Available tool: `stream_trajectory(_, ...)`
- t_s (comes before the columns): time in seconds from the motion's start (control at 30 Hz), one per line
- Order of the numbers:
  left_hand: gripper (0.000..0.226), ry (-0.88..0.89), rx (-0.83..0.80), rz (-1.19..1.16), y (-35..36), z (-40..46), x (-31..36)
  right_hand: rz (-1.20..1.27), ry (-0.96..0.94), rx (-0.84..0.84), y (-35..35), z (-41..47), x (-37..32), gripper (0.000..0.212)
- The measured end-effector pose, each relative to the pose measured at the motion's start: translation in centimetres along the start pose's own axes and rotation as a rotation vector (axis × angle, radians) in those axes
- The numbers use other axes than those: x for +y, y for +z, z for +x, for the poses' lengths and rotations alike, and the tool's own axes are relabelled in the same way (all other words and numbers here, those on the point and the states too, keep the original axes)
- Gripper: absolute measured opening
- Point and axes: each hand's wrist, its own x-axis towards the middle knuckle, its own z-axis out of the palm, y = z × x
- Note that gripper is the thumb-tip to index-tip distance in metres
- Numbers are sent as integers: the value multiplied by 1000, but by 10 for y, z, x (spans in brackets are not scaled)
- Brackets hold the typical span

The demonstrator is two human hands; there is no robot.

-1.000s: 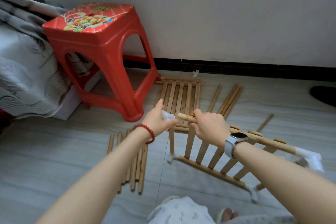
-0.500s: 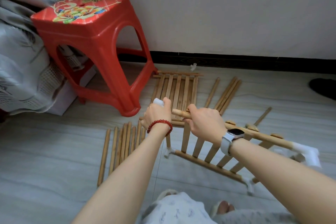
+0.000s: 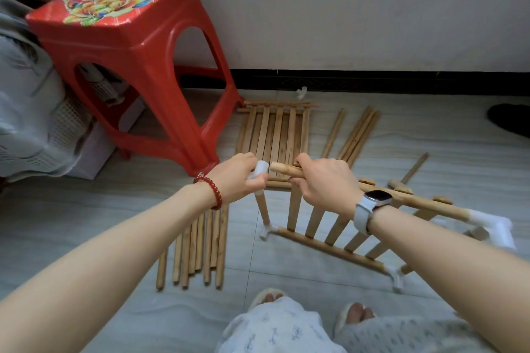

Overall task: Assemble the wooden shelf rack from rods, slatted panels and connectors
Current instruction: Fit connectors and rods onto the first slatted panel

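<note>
connector (image 3: 260, 170): white plastic, pinched in our left hand (image 3: 239, 178) fingers, sitting atop a short upright rod (image 3: 263, 209)
rail (image 3: 289, 171): top rod of the slatted panel (image 3: 329, 226), our right hand (image 3: 324, 185) wrapped around it; bare tip just right of the connector, not yet in
step: we judge we're socketing the rail end into the corner connector
next: line the tip up with the socket, push hands together, keep the upright from tilting
spares: rod bundle (image 3: 198, 241) below left wrist; second panel (image 3: 275, 135) and more rods (image 3: 355, 137) beyond the fingers
surface: grey tile floor (image 3: 86, 226)
room: red stool (image 3: 126, 60) left, white wall with dark skirting
</note>
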Motion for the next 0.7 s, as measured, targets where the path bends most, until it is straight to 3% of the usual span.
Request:
stream_trajectory(0.13, 29, -103, -65, 175, -11, -3, 4, -8, -8, 3, -1, 1, 1, 28)
stream_trajectory(0.3, 2, -461, -132, 209, -4, 13, 41, -8, -11, 6, -1, 2, 1, 26)
stream_trajectory(0.4, 5, -528, -25, 173, 6, 16, 48, -13, -5, 5, 0, 2, 0, 26)
stream_trajectory(0.57, 32, -401, 169, 343, 7, 9, 30, 6, 1, 4, 0, 1, -1, 27)
stream_trajectory(0.7, 26, -168, 122, 441, 7, -1, 21, 20, 16, 5, -2, -2, 0, 30)
